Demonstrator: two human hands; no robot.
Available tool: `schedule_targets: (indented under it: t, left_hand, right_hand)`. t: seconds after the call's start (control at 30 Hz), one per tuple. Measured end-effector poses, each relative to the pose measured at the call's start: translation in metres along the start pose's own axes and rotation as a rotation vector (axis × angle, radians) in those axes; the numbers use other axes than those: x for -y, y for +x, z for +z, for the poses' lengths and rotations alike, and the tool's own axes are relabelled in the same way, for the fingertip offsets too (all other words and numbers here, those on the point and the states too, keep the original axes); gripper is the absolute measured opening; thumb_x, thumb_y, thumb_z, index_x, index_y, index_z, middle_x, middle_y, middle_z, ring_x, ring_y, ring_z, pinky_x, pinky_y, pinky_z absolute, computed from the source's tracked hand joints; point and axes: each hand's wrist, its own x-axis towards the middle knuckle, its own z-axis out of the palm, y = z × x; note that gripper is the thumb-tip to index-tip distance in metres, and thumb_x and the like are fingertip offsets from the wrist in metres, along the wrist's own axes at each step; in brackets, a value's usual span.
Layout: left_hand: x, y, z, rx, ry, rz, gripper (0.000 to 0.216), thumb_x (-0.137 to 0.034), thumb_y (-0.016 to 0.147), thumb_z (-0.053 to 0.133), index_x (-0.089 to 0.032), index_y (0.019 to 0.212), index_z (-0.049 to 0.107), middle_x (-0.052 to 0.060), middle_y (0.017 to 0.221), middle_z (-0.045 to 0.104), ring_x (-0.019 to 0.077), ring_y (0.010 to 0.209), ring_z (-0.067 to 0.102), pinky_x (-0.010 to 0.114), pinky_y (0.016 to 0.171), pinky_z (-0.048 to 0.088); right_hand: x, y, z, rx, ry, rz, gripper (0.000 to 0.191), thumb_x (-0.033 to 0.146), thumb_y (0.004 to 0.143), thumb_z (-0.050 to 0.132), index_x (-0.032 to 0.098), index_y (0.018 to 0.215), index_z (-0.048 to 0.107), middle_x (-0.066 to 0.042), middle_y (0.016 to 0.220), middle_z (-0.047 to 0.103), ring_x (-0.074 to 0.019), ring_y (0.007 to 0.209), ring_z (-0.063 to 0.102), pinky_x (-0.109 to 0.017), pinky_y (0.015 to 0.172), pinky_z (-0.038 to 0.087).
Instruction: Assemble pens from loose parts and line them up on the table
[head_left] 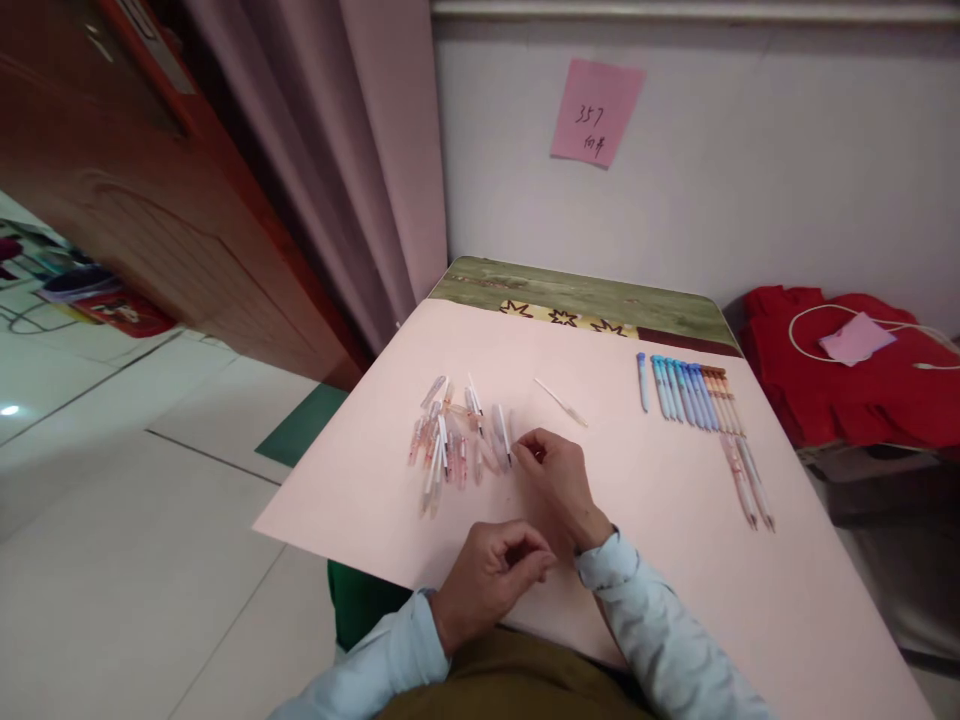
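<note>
My right hand [559, 482] reaches over the table with thumb and fingers drawn together. Its fingertips are beside a white pen refill with a dark tip [504, 436], at the right edge of a loose pile of clear and pinkish pen barrels [463, 460] and white refills. Whether those fingers hold anything is too blurred to tell. My left hand [495, 573] hovers over the table's near edge, its fingers curled and thumb meeting the index finger; nothing shows sticking out of this pinch. One thin white refill [561, 402] lies apart, beyond my right hand.
On the right is a row of blue, purple and brown-topped pens [686, 393], with two pinkish pens [748, 482] nearer me. A pale sheet [645, 560] covers most of the table. Red cloth [787, 385] with a white cable lies beyond the right edge; a wooden door [225, 200] stands left.
</note>
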Motion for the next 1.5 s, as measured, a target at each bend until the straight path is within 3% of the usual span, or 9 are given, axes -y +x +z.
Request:
schedule_targets:
  t: [0.07, 0.17, 0.4, 0.53, 0.67, 0.87, 1.07, 1.23, 1.5]
  left_hand:
    - [0.001, -0.007, -0.012, -0.026, 0.03, -0.022, 0.025, -0.04, 0.085, 0.061, -0.018, 0.074, 0.067, 0.003, 0.062, 0.065, 0.0136, 0.056, 0.056, 0.025, 0.054, 0.045]
    - [0.002, -0.012, -0.043, -0.172, 0.102, -0.049, 0.026, -0.041, 0.084, 0.061, -0.019, 0.072, 0.066, 0.001, 0.058, 0.063, 0.0132, 0.053, 0.054, 0.024, 0.052, 0.044]
    - [-0.01, -0.006, -0.155, -0.849, 0.38, 0.032, 0.021, -0.041, 0.08, 0.066, -0.02, 0.082, 0.068, 0.001, 0.067, 0.065, 0.0139, 0.06, 0.055, 0.024, 0.059, 0.046]
    - [-0.004, -0.003, -0.184, -0.897, 0.295, -0.011, 0.023, -0.04, 0.078, 0.068, -0.018, 0.084, 0.067, 0.001, 0.067, 0.065, 0.0124, 0.058, 0.053, 0.022, 0.055, 0.044]
    - [0.014, 0.001, -0.182, -0.871, 0.248, -0.052, 0.025, -0.04, 0.075, 0.07, -0.016, 0.085, 0.068, 0.001, 0.066, 0.065, 0.0116, 0.055, 0.053, 0.022, 0.053, 0.043]
    - [0.023, 0.003, -0.17, -0.816, 0.216, -0.048, 0.026, -0.042, 0.076, 0.069, -0.016, 0.083, 0.068, 0.002, 0.067, 0.066, 0.0121, 0.055, 0.054, 0.022, 0.051, 0.042]
    - [0.024, -0.007, -0.155, -0.701, 0.244, -0.051, 0.023, -0.041, 0.079, 0.067, -0.017, 0.08, 0.067, 0.001, 0.066, 0.065, 0.0121, 0.057, 0.055, 0.021, 0.053, 0.042]
    - [0.026, -0.013, -0.142, -0.625, 0.253, -0.059, 0.024, -0.042, 0.079, 0.066, -0.018, 0.078, 0.067, 0.0, 0.065, 0.065, 0.0131, 0.056, 0.056, 0.023, 0.055, 0.043]
    - [0.025, -0.007, -0.125, -0.569, 0.274, -0.014, 0.022, -0.04, 0.081, 0.064, -0.018, 0.081, 0.068, 0.001, 0.07, 0.067, 0.015, 0.065, 0.061, 0.023, 0.06, 0.045]
  right_hand:
    - [-0.004, -0.004, 0.011, -0.026, 0.066, -0.01, 0.02, 0.033, 0.083, 0.056, 0.019, 0.075, 0.067, 0.0, 0.064, 0.066, -0.0141, 0.058, 0.058, -0.023, 0.055, 0.043]
    - [-0.008, -0.01, 0.022, -0.035, 0.051, -0.085, 0.021, 0.033, 0.085, 0.054, 0.019, 0.077, 0.066, -0.001, 0.067, 0.065, -0.0138, 0.059, 0.057, -0.023, 0.057, 0.044]
    - [-0.009, -0.014, 0.027, 0.006, -0.07, -0.22, 0.021, 0.028, 0.09, 0.05, 0.019, 0.084, 0.068, -0.003, 0.076, 0.066, -0.0143, 0.066, 0.06, -0.024, 0.063, 0.045]
    - [-0.014, -0.016, 0.028, -0.017, 0.042, -0.182, 0.02, 0.029, 0.09, 0.052, 0.019, 0.086, 0.068, -0.003, 0.077, 0.067, -0.0153, 0.07, 0.062, -0.025, 0.065, 0.047]
    - [-0.015, -0.014, 0.027, -0.041, 0.077, -0.152, 0.019, 0.029, 0.09, 0.052, 0.019, 0.087, 0.069, -0.002, 0.077, 0.067, -0.0138, 0.066, 0.06, -0.024, 0.062, 0.048]
    - [0.01, 0.003, 0.019, -0.031, -0.085, -0.281, 0.018, 0.03, 0.09, 0.054, 0.02, 0.088, 0.069, -0.003, 0.08, 0.067, -0.0116, 0.061, 0.059, -0.023, 0.06, 0.046]
    - [0.031, -0.022, 0.043, 0.179, -0.284, -0.35, 0.012, 0.031, 0.089, 0.062, 0.02, 0.089, 0.065, -0.002, 0.08, 0.068, -0.0131, 0.065, 0.063, -0.021, 0.059, 0.042]
    - [0.034, -0.039, 0.06, 0.216, -0.579, -0.32, 0.012, 0.03, 0.09, 0.061, 0.018, 0.09, 0.059, -0.006, 0.083, 0.071, -0.0189, 0.066, 0.066, -0.024, 0.049, 0.035]
    - [0.04, -0.038, 0.052, 0.209, -0.727, -0.183, 0.014, 0.025, 0.093, 0.053, 0.015, 0.087, 0.061, -0.01, 0.078, 0.072, -0.021, 0.062, 0.068, -0.025, 0.05, 0.032]
